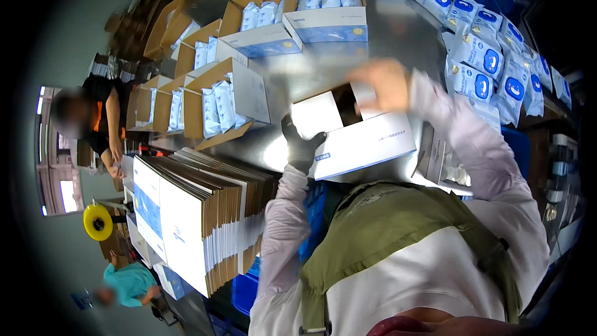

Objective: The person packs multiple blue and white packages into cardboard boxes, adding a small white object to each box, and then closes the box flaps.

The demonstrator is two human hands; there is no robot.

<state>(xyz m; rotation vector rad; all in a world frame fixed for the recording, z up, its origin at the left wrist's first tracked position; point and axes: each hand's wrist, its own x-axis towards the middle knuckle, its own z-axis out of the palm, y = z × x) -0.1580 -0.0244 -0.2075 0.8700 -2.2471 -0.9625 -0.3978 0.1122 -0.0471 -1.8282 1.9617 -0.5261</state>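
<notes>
A white cardboard box [367, 146] is in front of me on the metal table, with a blue stripe along its lower edge. Its left top flap lies folded over, and a dark gap shows beside it. My left hand [303, 149], in a dark glove, grips the box's left end with the thumb on the near top edge. Over the right flap is my bare right hand [380, 84], smeared by motion, so its fingers cannot be read. Soft packs of wipes [479, 53], white and blue, are heaped to the right.
Open cartons [326, 25] holding wipe packs stand along the far and left side. A tall stack of flattened cartons [186, 224] is at my left. Another box [441, 162] sits near my right elbow. Two people [106, 112] are at the far left. Blue crates [245, 292] are below.
</notes>
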